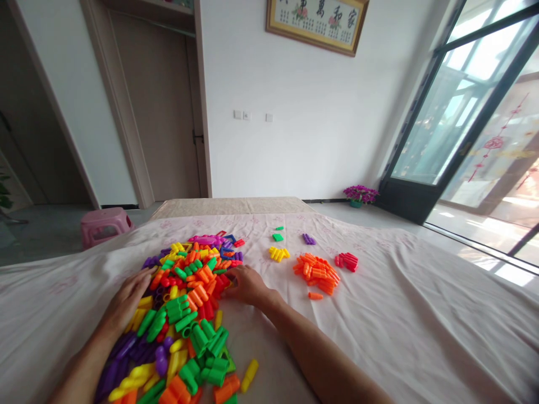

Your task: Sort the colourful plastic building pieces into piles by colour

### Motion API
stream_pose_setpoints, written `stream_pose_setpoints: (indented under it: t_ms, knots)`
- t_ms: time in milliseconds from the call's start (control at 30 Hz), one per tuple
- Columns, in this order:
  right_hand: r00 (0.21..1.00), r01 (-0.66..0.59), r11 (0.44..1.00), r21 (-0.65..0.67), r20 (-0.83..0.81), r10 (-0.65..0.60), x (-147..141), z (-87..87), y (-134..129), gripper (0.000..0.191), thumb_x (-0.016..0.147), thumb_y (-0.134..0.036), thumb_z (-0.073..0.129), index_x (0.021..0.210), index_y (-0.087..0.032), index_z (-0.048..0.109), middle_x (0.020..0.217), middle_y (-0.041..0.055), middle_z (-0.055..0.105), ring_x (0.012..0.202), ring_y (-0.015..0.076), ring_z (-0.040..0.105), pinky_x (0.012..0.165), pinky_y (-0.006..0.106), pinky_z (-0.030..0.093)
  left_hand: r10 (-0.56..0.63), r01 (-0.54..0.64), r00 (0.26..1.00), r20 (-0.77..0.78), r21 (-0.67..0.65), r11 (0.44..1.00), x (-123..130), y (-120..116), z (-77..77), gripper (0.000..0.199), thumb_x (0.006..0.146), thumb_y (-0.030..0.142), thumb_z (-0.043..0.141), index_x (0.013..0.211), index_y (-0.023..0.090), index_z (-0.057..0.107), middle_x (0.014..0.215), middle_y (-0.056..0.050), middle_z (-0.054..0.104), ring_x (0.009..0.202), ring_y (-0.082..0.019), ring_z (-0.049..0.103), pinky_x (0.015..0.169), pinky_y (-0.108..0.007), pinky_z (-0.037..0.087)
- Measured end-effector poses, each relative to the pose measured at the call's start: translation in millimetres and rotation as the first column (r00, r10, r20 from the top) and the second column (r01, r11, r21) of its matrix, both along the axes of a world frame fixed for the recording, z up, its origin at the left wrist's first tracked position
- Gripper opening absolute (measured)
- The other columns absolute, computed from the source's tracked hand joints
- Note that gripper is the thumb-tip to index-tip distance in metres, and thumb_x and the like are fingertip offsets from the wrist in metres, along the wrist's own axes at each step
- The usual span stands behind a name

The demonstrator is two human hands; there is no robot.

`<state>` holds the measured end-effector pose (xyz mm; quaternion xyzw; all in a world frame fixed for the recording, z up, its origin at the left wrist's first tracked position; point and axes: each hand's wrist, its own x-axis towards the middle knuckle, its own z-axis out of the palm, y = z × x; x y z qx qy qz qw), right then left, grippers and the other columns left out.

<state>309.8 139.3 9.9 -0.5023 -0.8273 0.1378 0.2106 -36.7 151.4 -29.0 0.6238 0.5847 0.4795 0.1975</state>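
Observation:
A large heap of colourful plastic building pieces (185, 303) lies on the cloth in front of me, mixing green, orange, yellow, red and purple tubes. My left hand (133, 289) rests along the heap's left side, fingers stretched out, holding nothing I can see. At the right edge of the heap is my right hand (248, 283), its fingers curled in among the pieces. What lies between those fingertips is mostly hidden. Right of this hand sits a smaller pile of orange pieces (318, 272), with red pieces (347, 261) beside it and yellow pieces (279, 254) nearby.
Farther back on the pale cloth (400, 308) are green pieces (278, 237) and purple pieces (309, 239). One yellow piece (250, 375) lies near the front. A pink stool (105, 224) stands left of the covered surface; potted purple flowers (361, 194) stand by the wall.

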Motion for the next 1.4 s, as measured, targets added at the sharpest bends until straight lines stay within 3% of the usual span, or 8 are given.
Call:
stream_pose_setpoints:
  t_ms: [333, 500, 667, 800, 900, 1033, 1233, 1400]
  knots:
    - [0.957, 0.232, 0.951, 0.206, 0.125, -0.260, 46, 39.9, -6, 0.046, 0.082, -0.026, 0.072, 0.126, -0.027, 0.062, 0.116, 0.0056, 0.066, 0.109, 0.0231, 0.055, 0.090, 0.033, 0.039, -0.005, 0.004, 1.000, 0.020, 0.011, 1.000, -1, 2, -4.4, 0.054, 0.089, 0.059, 0.043, 0.116, 0.019, 0.067, 0.134, -0.011, 0.062, 0.135, -0.031, 0.049, 0.120, -0.047, 0.029]
    - [0.841, 0.505, 0.849, 0.155, 0.130, -0.525, 87, 36.3, 8, 0.043, 0.083, -0.032, 0.071, 0.124, -0.024, 0.064, 0.118, 0.0078, 0.066, 0.111, 0.0264, 0.053, 0.091, 0.036, 0.039, 0.008, -0.008, 1.000, 0.012, 0.014, 1.000, 0, 2, -2.4, 0.054, 0.088, 0.060, 0.043, 0.116, 0.020, 0.067, 0.133, -0.011, 0.063, 0.134, -0.032, 0.050, 0.120, -0.048, 0.030]
    - [0.770, 0.612, 0.763, 0.207, 0.063, -0.635, 108, 28.3, 14, 0.046, 0.084, -0.030, 0.068, 0.129, -0.025, 0.062, 0.124, 0.0102, 0.064, 0.113, 0.0285, 0.052, 0.092, 0.038, 0.038, 0.015, -0.015, 1.000, 0.006, 0.005, 1.000, 1, 0, 1.0, 0.053, 0.087, 0.059, 0.044, 0.113, 0.021, 0.070, 0.133, -0.011, 0.063, 0.134, -0.031, 0.050, 0.119, -0.046, 0.030]
    - [0.853, 0.522, 0.837, 0.164, -0.068, -0.518, 88, 29.7, 8, 0.033, 0.086, -0.026, 0.065, 0.119, -0.025, 0.068, 0.118, 0.0078, 0.067, 0.110, 0.0247, 0.057, 0.091, 0.034, 0.042, -0.008, 0.007, 1.000, -0.001, -0.002, 1.000, -3, 2, -4.3, 0.057, 0.090, 0.057, 0.043, 0.122, 0.015, 0.065, 0.139, -0.013, 0.059, 0.136, -0.028, 0.047, 0.121, -0.043, 0.028]
    - [0.945, 0.299, 0.954, 0.031, -0.152, -0.291, 57, 30.2, -2, 0.023, 0.090, -0.032, 0.062, 0.109, -0.023, 0.072, 0.104, 0.0047, 0.071, 0.093, 0.0178, 0.063, 0.080, 0.027, 0.045, -0.032, 0.031, 0.999, -0.026, -0.026, 0.999, -8, 5, -10.1, 0.061, 0.092, 0.056, 0.041, 0.127, 0.011, 0.061, 0.142, -0.015, 0.055, 0.138, -0.026, 0.044, 0.122, -0.041, 0.025]
    - [0.991, 0.086, 0.996, 0.023, -0.104, -0.083, 21, 24.2, -17, 0.032, 0.084, -0.045, 0.070, 0.110, -0.025, 0.072, 0.105, 0.0029, 0.072, 0.092, 0.0186, 0.065, 0.077, 0.025, 0.045, -0.045, 0.044, 0.998, -0.042, -0.035, 0.998, -11, 8, -12.3, 0.063, 0.093, 0.057, 0.040, 0.128, 0.010, 0.061, 0.143, -0.015, 0.055, 0.138, -0.027, 0.044, 0.121, -0.042, 0.025]
    - [0.995, 0.093, 0.996, -0.014, -0.037, -0.093, 15, 23.9, -22, 0.022, 0.089, -0.026, 0.060, 0.106, -0.027, 0.073, 0.106, 0.0008, 0.074, 0.094, 0.0182, 0.067, 0.076, 0.024, 0.045, -0.028, 0.028, 0.999, -0.016, -0.026, 0.999, -8, 6, -7.0, 0.062, 0.090, 0.059, 0.044, 0.124, 0.011, 0.063, 0.140, -0.015, 0.058, 0.136, -0.029, 0.047, 0.120, -0.045, 0.028]
    - [0.936, 0.266, 0.964, 0.006, -0.242, -0.256, 60, 50.4, -6, 0.023, 0.089, -0.027, 0.059, 0.105, -0.023, 0.074, 0.102, 0.0025, 0.076, 0.090, 0.0182, 0.068, 0.075, 0.025, 0.046, -0.025, 0.024, 0.999, -0.023, -0.025, 0.999, -11, 7, -10.0, 0.060, 0.090, 0.059, 0.043, 0.124, 0.014, 0.064, 0.140, -0.014, 0.058, 0.137, -0.029, 0.046, 0.121, -0.045, 0.026]
